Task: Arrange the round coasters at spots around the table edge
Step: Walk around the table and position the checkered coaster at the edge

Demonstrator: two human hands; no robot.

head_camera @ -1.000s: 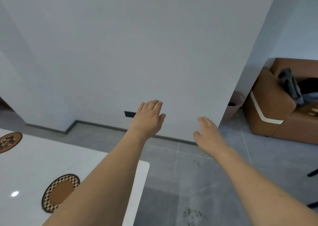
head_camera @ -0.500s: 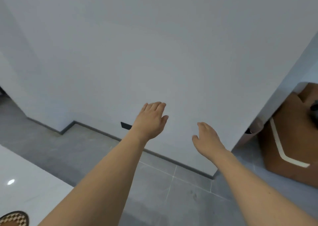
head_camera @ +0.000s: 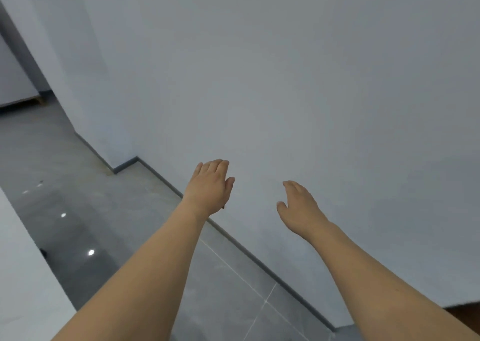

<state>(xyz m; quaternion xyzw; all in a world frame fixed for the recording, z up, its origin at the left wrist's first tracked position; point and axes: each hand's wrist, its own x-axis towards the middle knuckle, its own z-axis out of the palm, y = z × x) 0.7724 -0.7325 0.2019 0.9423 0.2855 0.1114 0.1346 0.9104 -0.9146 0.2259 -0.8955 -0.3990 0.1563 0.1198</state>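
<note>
No coaster shows in the head view now. My left hand (head_camera: 210, 187) is stretched out ahead, palm down, fingers together and empty. My right hand (head_camera: 298, 205) is held out beside it, about a hand's width to the right, flat and holding nothing. Both hover in the air in front of a white wall, above the floor. Only a white strip of the table (head_camera: 18, 275) shows at the lower left edge.
A plain white wall (head_camera: 285, 81) fills most of the view, with a dark skirting line along its foot. Grey glossy floor tiles (head_camera: 104, 224) run along the left and bottom. A brown sliver of furniture (head_camera: 465, 312) sits at the lower right.
The view has swung left and tilted. The checkered coasters and most of the table have dropped out of sight, as has the brown sofa. Both hands stay outstretched and empty.
</note>
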